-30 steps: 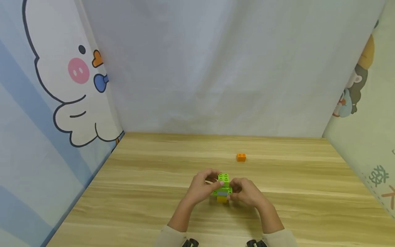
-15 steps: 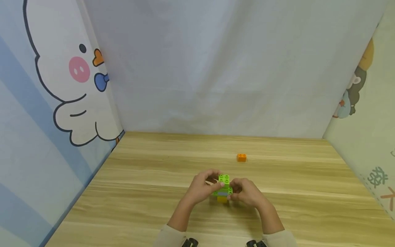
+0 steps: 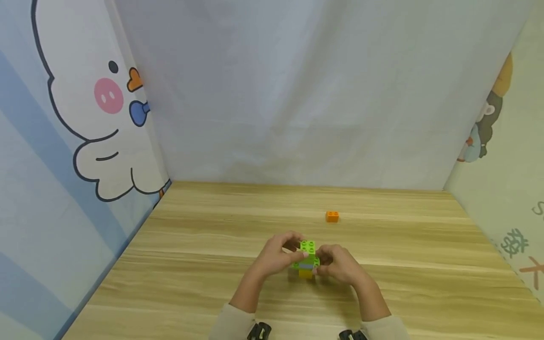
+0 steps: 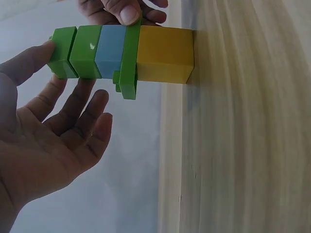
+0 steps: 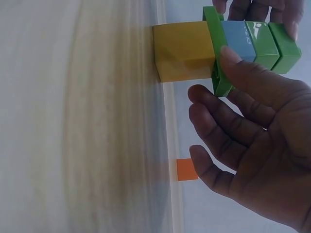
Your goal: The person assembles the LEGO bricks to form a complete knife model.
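A small tower of toy building blocks stands upright on the table between both hands. Its yellow block [image 3: 305,274] is at the bottom, below a wider thin green plate [image 4: 130,65], a blue block [image 4: 110,52] and a green block [image 4: 86,53]. On top is another green block [image 3: 308,247], with a thin gap line beneath it in the left wrist view. My left hand [image 3: 275,255] pinches this top block between thumb and fingers. Lower down, my right hand [image 3: 341,265] pinches the green plate's overhanging end, thumb against it and the other fingers loosely curled.
An orange block [image 3: 332,216] lies farther back on the wooden table [image 3: 204,226], slightly right of the tower. A pale curtain [image 3: 297,94] hangs behind the table's back edge. Printed side panels [image 3: 106,160] flank the table.
The top green block has shifted slightly down toward the block below it. Both hands keep nearly the same place and hold, and the orange block stays put.
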Demonstrator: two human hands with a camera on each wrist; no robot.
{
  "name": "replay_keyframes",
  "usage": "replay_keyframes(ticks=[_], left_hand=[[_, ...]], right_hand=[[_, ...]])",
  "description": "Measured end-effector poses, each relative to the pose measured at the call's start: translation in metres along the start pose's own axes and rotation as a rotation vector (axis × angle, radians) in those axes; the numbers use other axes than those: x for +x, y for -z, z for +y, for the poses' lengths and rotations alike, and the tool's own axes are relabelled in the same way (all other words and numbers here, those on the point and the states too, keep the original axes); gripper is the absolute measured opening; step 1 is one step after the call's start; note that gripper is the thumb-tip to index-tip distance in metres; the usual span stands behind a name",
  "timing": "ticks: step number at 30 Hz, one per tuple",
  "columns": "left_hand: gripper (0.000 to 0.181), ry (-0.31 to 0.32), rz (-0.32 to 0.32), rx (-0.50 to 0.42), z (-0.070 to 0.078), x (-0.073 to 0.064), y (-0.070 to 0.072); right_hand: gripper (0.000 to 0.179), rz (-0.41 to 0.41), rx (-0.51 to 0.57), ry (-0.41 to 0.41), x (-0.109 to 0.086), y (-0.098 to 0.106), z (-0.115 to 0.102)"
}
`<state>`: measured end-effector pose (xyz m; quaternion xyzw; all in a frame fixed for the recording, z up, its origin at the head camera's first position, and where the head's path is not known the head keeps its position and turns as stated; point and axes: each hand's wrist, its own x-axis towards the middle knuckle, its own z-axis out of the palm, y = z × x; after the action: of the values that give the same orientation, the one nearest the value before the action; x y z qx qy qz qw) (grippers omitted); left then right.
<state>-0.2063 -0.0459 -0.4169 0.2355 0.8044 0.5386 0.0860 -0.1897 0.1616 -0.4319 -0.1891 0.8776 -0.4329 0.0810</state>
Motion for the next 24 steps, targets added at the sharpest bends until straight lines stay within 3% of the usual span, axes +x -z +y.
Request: replay_keyframes(ticks=[12, 24], left_hand=[[0.031, 0.018, -0.010, 0.077, 0.0080, 0.0010, 0.0007], [0.032, 0.012, -0.040, -0.016, 0.0009, 0.0020, 0.0022]], right_hand=[[0.025, 0.002, 0.004, 0.003, 0.0003, 0.0022, 0.0008], [0.027, -0.004, 0.005, 0.015, 0.0006, 0.0007, 0.0007]])
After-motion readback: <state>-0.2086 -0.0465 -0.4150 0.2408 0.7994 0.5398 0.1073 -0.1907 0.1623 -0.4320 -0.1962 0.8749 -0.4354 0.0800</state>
